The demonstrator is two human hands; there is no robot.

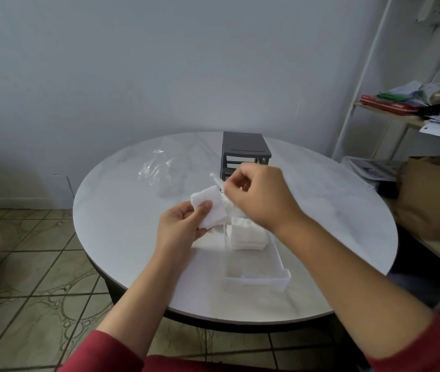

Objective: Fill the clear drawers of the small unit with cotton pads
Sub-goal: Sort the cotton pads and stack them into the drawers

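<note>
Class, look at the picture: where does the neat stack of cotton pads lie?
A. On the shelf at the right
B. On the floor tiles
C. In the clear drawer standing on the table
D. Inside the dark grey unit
C: the stack of cotton pads sits at the far end of the clear drawer, which rests on the table in front of the dark grey unit.

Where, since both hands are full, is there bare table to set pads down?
Bare table lies left of the left hand, in front of the plastic bag, and right of the clear drawer. Crowded middle: grey unit, pads, right hand.
</note>
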